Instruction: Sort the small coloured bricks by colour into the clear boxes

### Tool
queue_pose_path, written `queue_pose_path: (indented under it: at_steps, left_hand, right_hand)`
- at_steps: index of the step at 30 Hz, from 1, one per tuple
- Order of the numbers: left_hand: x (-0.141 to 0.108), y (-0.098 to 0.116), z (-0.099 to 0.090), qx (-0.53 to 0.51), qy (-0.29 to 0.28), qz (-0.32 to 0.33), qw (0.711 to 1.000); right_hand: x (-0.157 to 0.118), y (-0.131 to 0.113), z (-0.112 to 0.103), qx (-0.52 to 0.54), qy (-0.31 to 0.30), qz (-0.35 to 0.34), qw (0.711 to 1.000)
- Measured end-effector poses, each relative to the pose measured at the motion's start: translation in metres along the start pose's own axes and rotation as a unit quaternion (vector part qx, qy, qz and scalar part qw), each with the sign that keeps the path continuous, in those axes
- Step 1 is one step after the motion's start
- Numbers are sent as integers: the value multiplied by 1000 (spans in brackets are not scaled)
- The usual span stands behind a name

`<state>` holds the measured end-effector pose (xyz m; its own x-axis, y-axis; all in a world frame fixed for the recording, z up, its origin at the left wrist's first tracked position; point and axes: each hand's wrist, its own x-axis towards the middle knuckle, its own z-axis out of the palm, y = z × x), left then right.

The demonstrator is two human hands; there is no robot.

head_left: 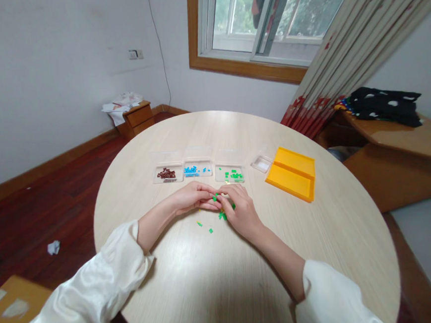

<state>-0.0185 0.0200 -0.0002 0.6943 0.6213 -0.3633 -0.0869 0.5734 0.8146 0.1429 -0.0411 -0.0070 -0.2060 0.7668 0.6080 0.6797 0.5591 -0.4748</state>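
Note:
My left hand (pixel 192 197) and my right hand (pixel 240 210) meet above the middle of the round table. Between their fingertips is a small green block (pixel 215 197), partly hidden by the fingers; both hands pinch at it. Loose green blocks (pixel 223 215) lie on the table under and beside my right hand. Nearer to me are another green block (pixel 211 230) and a yellow-green piece (pixel 199 224). Just beyond the hands stands a clear box of green pieces (pixel 230 174), with its lid folded back.
Left of it are open clear boxes with blue pieces (pixel 192 171) and dark brown pieces (pixel 166 174). To the right lie a small clear box (pixel 262 164) and an open yellow case (pixel 293 174). The round table (pixel 195 282) has a pale wood top.

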Motion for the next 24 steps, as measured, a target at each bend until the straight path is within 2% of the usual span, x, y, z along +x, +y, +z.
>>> queue_pose_path:
  at_steps: [9,17,24]
  left_hand:
    - [1,0,-1,-17,0,6,1000]
    - [0,2,-2,-31,16,18,999]
    - [-2,5,1,-24,-37,31,999]
  right_hand:
    - [0,4,1,18,1,-10,1000]
    - [-1,1,0,-19,-33,-20,999]
    - [-1,3,2,-21,-27,-21,999]
